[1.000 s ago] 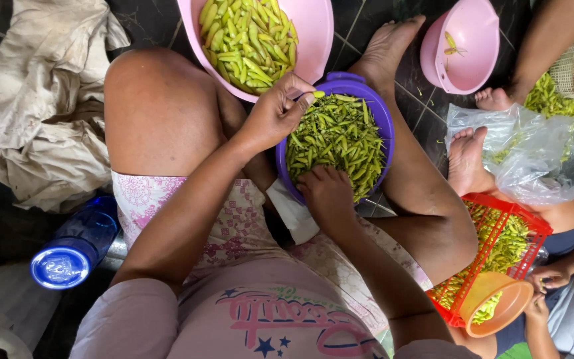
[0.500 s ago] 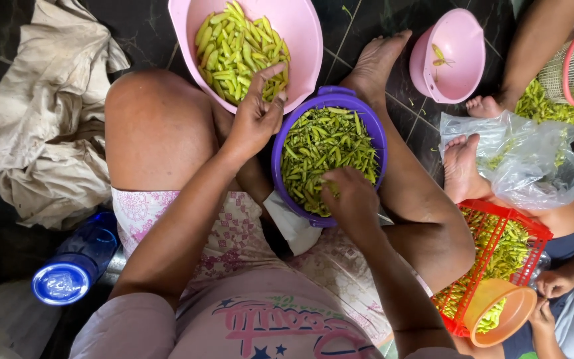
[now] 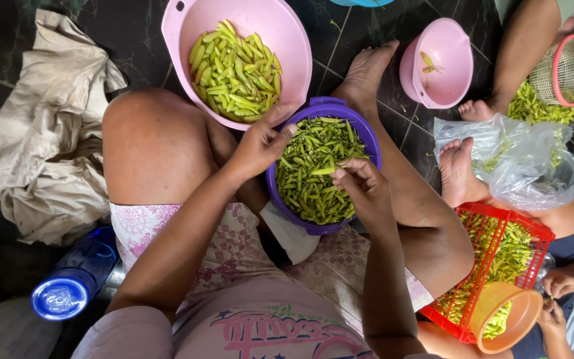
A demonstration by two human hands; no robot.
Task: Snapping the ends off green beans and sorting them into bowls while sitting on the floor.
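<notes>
While the purple bowl [image 3: 367, 143] of green chillies [image 3: 307, 179] sits on the floor between the person's folded legs, the right hand [image 3: 360, 189] reaches into it, its grip pinched on one pale green chilli [image 3: 325, 171]. At the bowl's left rim, the left hand [image 3: 260, 143] has its fingers curled; what its grip holds cannot be told. Just beyond, touching the purple rim, stands a large pink basin [image 3: 293, 40] of lighter chillies. Further out lie a small pink bowl [image 3: 446, 73], a red basket [image 3: 533, 233], a crumpled cloth [image 3: 41, 146] and a blue bottle [image 3: 68, 286].
</notes>
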